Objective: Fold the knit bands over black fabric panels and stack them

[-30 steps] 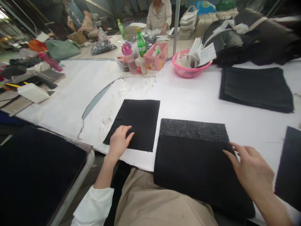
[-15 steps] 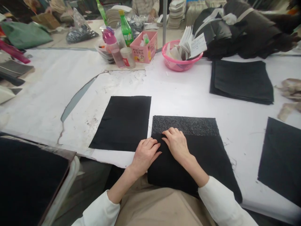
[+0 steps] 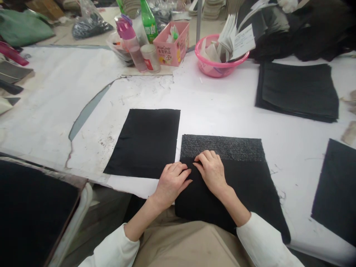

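A black fabric piece point(image 3: 236, 185) lies before me, its lower part hanging over the table's near edge. A speckled grey-black strip point(image 3: 222, 146) runs along its far end. My left hand point(image 3: 172, 181) is curled over the fabric's left edge, thumb and forefinger close together on it. Just right of it, my right hand point(image 3: 211, 170) pinches the black fabric along the near border of the speckled strip. What lies under the fingertips is hidden. Beside them, to the left, a second black fabric piece point(image 3: 144, 142) lies flat.
A stack of black pieces point(image 3: 299, 91) is at the back right, another black piece point(image 3: 338, 189) at the right edge. Farther back stand a pink basin point(image 3: 215, 68) with papers, a pink box point(image 3: 169, 48), a purple-capped bottle point(image 3: 133, 42) and a green bottle point(image 3: 149, 24).
The camera view has tilted down slightly, so the background sits higher in the picture. Both hands keep nearly the same place on the black fabric.
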`<state>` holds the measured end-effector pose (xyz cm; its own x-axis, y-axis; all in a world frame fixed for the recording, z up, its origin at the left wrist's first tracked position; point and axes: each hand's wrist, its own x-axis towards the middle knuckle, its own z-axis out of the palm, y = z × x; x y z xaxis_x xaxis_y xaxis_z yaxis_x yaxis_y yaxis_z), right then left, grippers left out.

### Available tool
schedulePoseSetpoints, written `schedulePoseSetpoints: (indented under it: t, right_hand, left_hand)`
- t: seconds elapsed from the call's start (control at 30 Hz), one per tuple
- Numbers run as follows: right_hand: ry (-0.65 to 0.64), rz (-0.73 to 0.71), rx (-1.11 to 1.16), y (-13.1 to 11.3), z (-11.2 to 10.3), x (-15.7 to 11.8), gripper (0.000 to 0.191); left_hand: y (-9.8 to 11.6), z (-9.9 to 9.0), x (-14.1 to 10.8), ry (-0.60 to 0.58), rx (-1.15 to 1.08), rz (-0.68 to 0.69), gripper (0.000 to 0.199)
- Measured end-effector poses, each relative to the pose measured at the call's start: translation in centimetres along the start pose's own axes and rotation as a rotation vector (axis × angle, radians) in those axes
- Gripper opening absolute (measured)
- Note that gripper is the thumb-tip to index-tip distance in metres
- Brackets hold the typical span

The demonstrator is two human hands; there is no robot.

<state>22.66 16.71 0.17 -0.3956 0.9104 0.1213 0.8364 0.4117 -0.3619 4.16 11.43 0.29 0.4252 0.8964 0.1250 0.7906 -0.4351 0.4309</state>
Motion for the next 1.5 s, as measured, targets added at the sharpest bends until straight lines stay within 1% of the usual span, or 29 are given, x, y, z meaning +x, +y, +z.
schedulePoseSetpoints:
  t: [0.13,0.3,0.5,0.67,0.87,0.97,1.03,1.1,1.17,1.3,1.37,1.43,1.5]
  right_hand:
    - [0.023,0.01,-0.009,0.3,0.4,0.0,0.013]
    - [0.017,0.012,0.03,0.5,0.4,0.1,0.01]
    - [0.061,-0.025,0.078,0.4,0.6,-0.1,0.014]
    - [0.092,-0.038,0.072,0.3,0.7,-0.2,0.015]
    - [0.11,-0.028,0.081,0.3,0.6,-0.3,0.016]
    - [0.135,-0.034,0.076,0.3,0.6,-0.4,0.016]
    - [0.151,-0.038,0.07,0.3,0.6,-0.4,0.015]
    - [0.159,-0.044,0.067,0.3,0.6,-0.5,0.015]
    - [0.159,-0.046,0.069,0.3,0.6,-0.5,0.015]
    - [0.159,-0.037,0.106,0.3,0.5,-0.5,0.012]
    - [0.157,-0.041,0.145,0.3,0.6,-0.4,0.007]
    - [0.155,-0.056,0.17,0.4,0.8,-0.3,0.018]
    - [0.151,-0.078,0.169,0.5,1.0,-0.2,0.021]
  left_hand:
    - [0.0,0.2,0.0,-0.002,-0.003,-0.01,0.025]
    - [0.1,0.1,0.0,0.001,-0.021,-0.013,0.025]
    - [-0.1,-0.4,0.7,-0.022,-0.027,-0.03,0.022]
    - [-0.5,-0.4,2.3,-0.02,0.076,-0.053,0.034]
    - [-1.3,-0.7,3.6,-0.015,0.179,-0.129,0.023]
    - [-1.6,-1.0,3.8,-0.009,0.201,-0.159,0.023]
    - [-1.6,-1.2,3.9,0.014,0.206,-0.171,0.029]
    - [-1.6,-1.4,4.1,0.032,0.196,-0.165,0.035]
    - [-1.5,-1.5,4.5,0.023,0.179,-0.131,0.034]
    - [-1.3,-2.0,5.3,-0.043,0.193,-0.052,0.005]
    - [-1.4,-2.2,5.4,-0.053,0.216,-0.041,0.01]
    - [-1.7,-2.3,5.3,-0.054,0.231,-0.033,0.013]
    - [-2.1,-2.4,4.9,-0.053,0.239,-0.028,0.015]
